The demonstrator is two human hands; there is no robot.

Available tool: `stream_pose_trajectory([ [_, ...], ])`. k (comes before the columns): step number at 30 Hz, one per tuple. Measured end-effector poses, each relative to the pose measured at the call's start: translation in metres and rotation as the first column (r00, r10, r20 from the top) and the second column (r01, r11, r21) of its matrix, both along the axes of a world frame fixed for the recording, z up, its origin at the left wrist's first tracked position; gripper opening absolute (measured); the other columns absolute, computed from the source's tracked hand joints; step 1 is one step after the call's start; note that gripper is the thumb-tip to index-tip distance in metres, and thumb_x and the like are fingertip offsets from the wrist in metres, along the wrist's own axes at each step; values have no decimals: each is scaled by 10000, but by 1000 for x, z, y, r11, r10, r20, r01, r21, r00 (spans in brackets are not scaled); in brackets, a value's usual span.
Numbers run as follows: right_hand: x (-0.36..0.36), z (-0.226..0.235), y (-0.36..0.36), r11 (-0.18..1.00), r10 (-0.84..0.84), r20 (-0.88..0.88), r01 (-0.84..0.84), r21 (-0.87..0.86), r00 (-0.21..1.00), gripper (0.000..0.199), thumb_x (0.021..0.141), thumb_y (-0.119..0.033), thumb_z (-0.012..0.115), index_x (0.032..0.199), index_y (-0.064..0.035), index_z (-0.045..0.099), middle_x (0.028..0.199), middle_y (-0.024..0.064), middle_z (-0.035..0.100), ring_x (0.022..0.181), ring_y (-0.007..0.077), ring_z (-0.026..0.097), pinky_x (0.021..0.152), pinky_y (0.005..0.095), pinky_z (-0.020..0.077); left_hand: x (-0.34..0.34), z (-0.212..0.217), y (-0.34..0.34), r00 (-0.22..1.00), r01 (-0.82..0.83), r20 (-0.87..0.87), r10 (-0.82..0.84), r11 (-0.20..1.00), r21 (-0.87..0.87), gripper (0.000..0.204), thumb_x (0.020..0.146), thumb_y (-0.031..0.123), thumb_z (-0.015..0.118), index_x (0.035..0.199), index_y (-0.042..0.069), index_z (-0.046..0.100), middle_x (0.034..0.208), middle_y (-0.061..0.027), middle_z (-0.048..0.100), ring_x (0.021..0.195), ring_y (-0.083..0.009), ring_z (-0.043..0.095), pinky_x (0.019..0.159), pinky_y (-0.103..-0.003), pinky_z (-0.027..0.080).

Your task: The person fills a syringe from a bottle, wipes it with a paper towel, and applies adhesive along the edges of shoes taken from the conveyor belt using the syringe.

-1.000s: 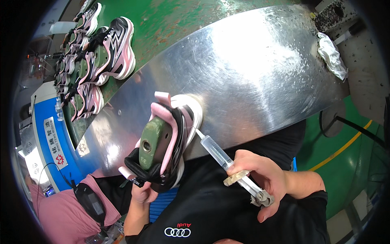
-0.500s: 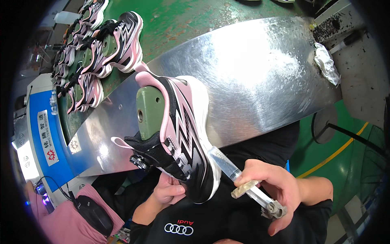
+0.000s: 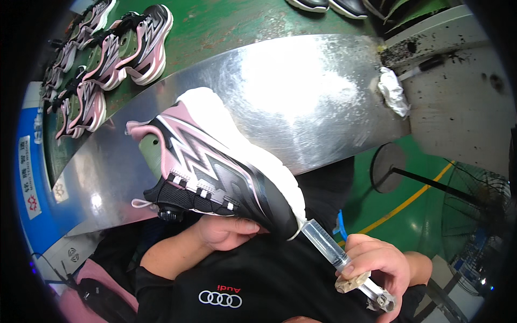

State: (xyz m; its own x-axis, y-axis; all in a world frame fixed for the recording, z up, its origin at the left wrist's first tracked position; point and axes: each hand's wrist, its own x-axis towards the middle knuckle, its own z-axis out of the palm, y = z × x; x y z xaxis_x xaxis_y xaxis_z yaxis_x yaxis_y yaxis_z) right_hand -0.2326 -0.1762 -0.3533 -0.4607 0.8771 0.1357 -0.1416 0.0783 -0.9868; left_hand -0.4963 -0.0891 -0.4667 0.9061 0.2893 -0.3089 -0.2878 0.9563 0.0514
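Observation:
A pink, black and white sneaker [image 3: 215, 156] is held tilted on its side over the metal bench edge, its toe toward the lower right. Inside its collar shows a green shoe last [image 3: 149, 153]. My left hand [image 3: 229, 232] grips the sneaker from beneath, near the forefoot; the shoe hides some of the fingers. In my right hand [image 3: 379, 258] is a clear syringe [image 3: 326, 245], with wrapped material around its flange and plunger end. The syringe's front end meets the white sole edge by the toe; its very tip is hard to make out.
A shiny metal bench [image 3: 344, 129] spans the middle. Several matching sneakers [image 3: 145, 48] stand on the green surface at the far left. Crumpled white paper [image 3: 394, 92] lies at the bench's right end. A round black disc on a rod [image 3: 385, 168] stands beyond the bench's right edge.
My left hand has rolled the sneaker so that its side and white sole edge face up more. The syringe's contact has shifted along the sole edge toward the toe. The whole view has shifted.

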Motion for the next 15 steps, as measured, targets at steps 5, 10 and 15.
stream_pose_trajectory([
  [5,1,9,-16,995,-96,84,93,32,992,863,619,-560,763,1167,51,493,1013,132,610,859,241,539,743,398,353,23,-18,7,995,76,64,-82,994,83,369,848,-17,554,1215,-3,514,1209,-143,563,1148,-264,524,1022,-404,384],
  [10,2,6,-24,978,-179,137,161,133,974,854,609,-553,773,1173,29,502,987,119,610,813,235,545,699,351,361,43,-12,11,1000,16,13,-17,998,59,336,836,-38,578,1159,52,563,1157,-109,596,1107,-237,552,988,-378,429],
  [15,-5,0,-28,949,-287,275,234,210,918,787,596,-558,771,1118,-11,554,959,118,621,708,194,500,660,298,333,59,-5,20,996,-61,74,55,995,81,303,838,-55,573,1120,55,588,1127,-90,613,1074,-215,570,975,-356,446],
])
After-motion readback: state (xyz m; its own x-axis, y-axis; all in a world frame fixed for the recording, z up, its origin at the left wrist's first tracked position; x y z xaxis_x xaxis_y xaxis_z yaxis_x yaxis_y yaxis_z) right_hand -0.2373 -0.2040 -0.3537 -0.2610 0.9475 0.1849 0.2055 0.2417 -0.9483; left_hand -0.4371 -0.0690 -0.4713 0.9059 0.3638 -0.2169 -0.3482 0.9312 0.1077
